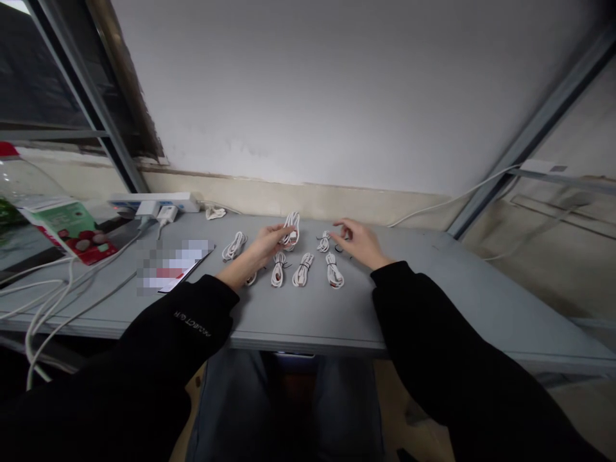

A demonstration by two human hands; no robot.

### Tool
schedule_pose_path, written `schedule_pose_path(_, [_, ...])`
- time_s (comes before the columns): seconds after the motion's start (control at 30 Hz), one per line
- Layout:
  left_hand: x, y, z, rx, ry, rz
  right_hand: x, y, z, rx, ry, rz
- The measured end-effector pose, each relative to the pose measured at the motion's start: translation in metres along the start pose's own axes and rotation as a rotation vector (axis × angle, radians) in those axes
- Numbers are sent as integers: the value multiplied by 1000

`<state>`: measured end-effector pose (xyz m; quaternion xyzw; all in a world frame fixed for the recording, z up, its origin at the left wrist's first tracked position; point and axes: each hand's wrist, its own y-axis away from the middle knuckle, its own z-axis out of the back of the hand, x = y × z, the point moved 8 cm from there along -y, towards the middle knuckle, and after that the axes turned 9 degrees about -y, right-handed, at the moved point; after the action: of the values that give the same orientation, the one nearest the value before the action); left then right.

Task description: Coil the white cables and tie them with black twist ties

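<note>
Several coiled white cables lie in rows on the grey table (409, 282), each bundled with a small tie. My left hand (267, 247) reaches over the row, its fingertips gripping the middle of one coil (290, 231). Another coil (250, 278) is partly hidden under my left wrist. My right hand (360, 242) hovers with its fingers apart, nearest a smaller coil (324, 242). Both sleeves are black.
A white power strip (154, 203) with a plugged-in charger (166, 213) sits at the wall. To the left lie a blurred flat item (176, 266), a green and red package (72, 228), a plastic bottle (29, 179) and loose white cables (48, 301).
</note>
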<state>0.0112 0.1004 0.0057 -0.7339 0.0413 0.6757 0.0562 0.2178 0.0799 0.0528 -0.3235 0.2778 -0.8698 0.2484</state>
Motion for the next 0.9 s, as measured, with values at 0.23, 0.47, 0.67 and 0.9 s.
schedule_pose_path(0.23, [0,1,-17,85,157,51,73,21,-28,62,22,387])
schedule_pose_path(0.47, [-6,6,-30,246,113,-24,68,20,-30,4,-41,403])
schedule_pose_path(0.67, [-3,6,-33,321,115,-26,65,18,-28,-47,-56,396])
schedule_pose_path(0.9, [0,4,-36,375,-183,-161,52,14,-36,-4,-12,336])
